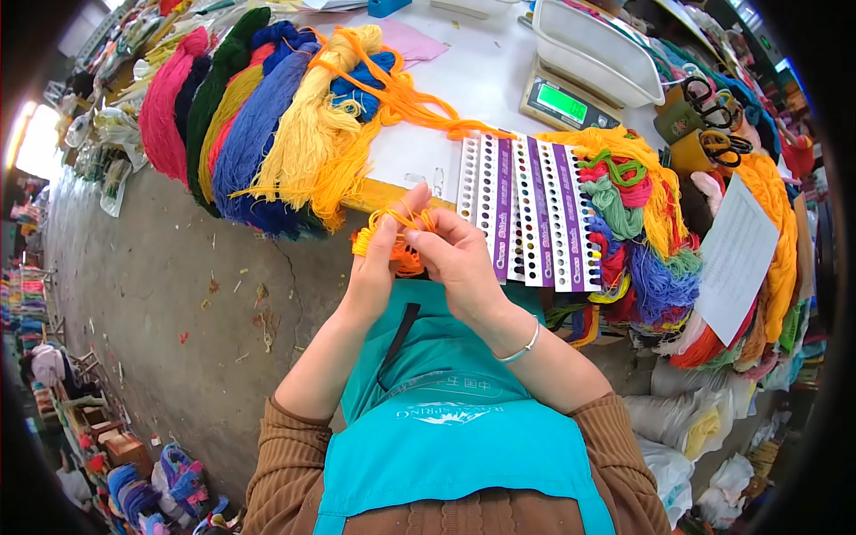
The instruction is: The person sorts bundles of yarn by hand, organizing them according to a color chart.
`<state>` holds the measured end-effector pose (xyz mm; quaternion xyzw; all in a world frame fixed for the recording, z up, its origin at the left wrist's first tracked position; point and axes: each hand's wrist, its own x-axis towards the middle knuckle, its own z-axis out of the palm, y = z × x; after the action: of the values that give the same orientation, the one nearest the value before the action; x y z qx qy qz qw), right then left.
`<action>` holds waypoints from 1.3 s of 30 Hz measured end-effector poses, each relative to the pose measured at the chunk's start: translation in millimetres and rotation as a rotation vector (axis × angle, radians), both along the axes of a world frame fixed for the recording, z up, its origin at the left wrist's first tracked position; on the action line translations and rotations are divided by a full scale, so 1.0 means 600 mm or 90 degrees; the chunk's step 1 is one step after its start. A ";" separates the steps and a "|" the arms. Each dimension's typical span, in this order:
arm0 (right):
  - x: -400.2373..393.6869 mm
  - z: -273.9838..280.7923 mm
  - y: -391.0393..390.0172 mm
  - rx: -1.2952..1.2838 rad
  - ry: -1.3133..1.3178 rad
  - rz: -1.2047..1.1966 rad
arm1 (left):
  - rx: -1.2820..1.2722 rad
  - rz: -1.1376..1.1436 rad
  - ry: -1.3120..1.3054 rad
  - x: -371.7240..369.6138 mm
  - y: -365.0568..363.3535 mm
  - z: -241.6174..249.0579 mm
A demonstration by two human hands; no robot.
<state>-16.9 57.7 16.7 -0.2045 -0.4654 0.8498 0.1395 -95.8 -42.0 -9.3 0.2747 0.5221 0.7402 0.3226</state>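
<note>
In the head view, my left hand (377, 272) holds a small bundle of orange and yellow thread (403, 257) above the apron, near the table's front edge. The fingers of my right hand (453, 259) pinch at the same bundle from the other side. Orange yarn (419, 100) lies on the table beyond, beside a pale yellow skein (308, 120). Just right of my right hand, white and purple punched cards (530, 209) marked "Cross Stitch" hang over the edge.
Colourful skeins (259, 134) hang over the edge at left. A scale (563, 102) with a lit green display and a white tray (597, 49) stand behind the cards. At right are more skeins (660, 276), scissors (724, 147) and a paper sheet (738, 259).
</note>
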 end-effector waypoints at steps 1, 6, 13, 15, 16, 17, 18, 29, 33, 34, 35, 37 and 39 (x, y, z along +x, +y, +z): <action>0.000 -0.001 0.001 0.004 0.010 -0.012 | 0.026 -0.024 -0.086 0.000 -0.001 0.000; 0.004 -0.014 0.014 -0.110 0.018 0.040 | 0.041 -0.046 -0.089 -0.004 -0.005 0.003; 0.003 -0.009 0.022 -0.214 0.038 0.045 | 0.049 -0.070 -0.122 -0.004 -0.007 0.007; 0.005 -0.013 0.025 -0.225 0.047 0.081 | 0.052 -0.068 -0.122 -0.004 -0.007 0.008; 0.005 -0.015 0.025 -0.224 0.047 0.081 | 0.055 -0.066 -0.123 -0.004 -0.007 0.009; 0.006 -0.016 0.024 -0.196 0.039 0.089 | 0.056 -0.068 -0.123 -0.004 -0.007 0.008; 0.007 -0.016 0.025 -0.166 0.033 0.093 | 0.059 -0.060 -0.127 -0.005 -0.006 0.007; 0.024 -0.005 0.029 0.600 -0.005 -0.015 | 0.060 -0.050 -0.191 -0.003 -0.006 -0.004; 0.035 -0.004 0.035 0.682 0.000 -0.064 | 0.044 -0.071 -0.200 0.001 -0.003 0.005; 0.038 -0.003 0.038 0.684 0.005 -0.064 | 0.051 -0.069 -0.197 0.001 -0.001 0.002; 0.040 -0.004 0.041 0.691 0.011 -0.058 | 0.058 -0.066 -0.194 0.001 0.000 -0.001; 0.046 -0.001 0.044 0.691 0.008 -0.054 | 0.049 -0.082 -0.194 0.006 0.004 0.002; 0.053 -0.001 0.047 0.706 0.006 -0.054 | 0.057 -0.059 -0.197 0.012 0.007 0.001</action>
<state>14.9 86.2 16.1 -0.1149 -0.8337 0.4723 0.2622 -88.4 -37.6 -8.8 0.1955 0.4194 0.7808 0.4199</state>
